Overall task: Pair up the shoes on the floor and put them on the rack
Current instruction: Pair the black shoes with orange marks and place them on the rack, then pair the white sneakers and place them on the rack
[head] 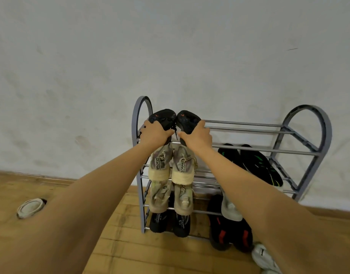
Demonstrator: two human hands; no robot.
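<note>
Atop rack (249, 127), black shoes (164, 118) in hands (154, 135)

rack (249, 129): smooth grey metal bars | floor (130, 250): matt wood planks | wall (170, 46): matt, scuffed | black shoes (166, 117): matt soles

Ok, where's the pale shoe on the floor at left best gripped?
Probably across the pale shoe at its narrow middle, from above: it lies flat on the floor, long axis slanting, its right end hidden behind the left forearm.
</note>
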